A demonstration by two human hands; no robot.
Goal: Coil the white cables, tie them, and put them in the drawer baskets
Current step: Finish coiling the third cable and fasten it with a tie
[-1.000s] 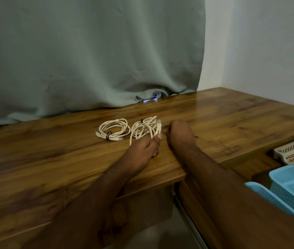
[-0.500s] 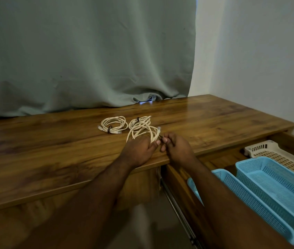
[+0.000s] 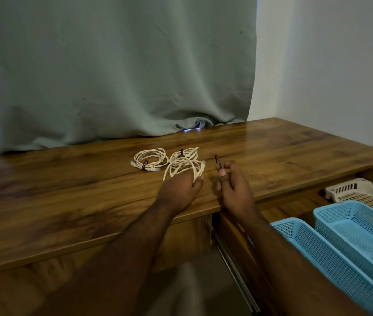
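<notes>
A grey-green curtain (image 3: 117, 71) hangs behind the wooden counter (image 3: 272, 151), and at the right an open drawer (image 3: 295, 206) holds two blue baskets (image 3: 363, 233) and a white basket (image 3: 363, 192); none shows a cable inside.

On the counter lie three white coils. The left coil (image 3: 150, 157) is bound with a dark tie, and so is the rear coil (image 3: 186, 152), just beside it. The front coil (image 3: 184, 168) overlaps the rear one and shows no tie that I can make out.

The left hand (image 3: 180, 189) has its fingers curled round the near side of the front coil, holding the loops bunched. The right hand (image 3: 234, 187), a little apart from it, pinches a short dark tie (image 3: 217, 161) between thumb and fingertip, upright above the counter.

The cable looks light and limp but springy, so the loops would likely splay if released. The sensible hold is where all the strands cross, kept squeezed while the tie is passed round that bundle. The tie is thin and small, and could slip from the pinch.
</notes>
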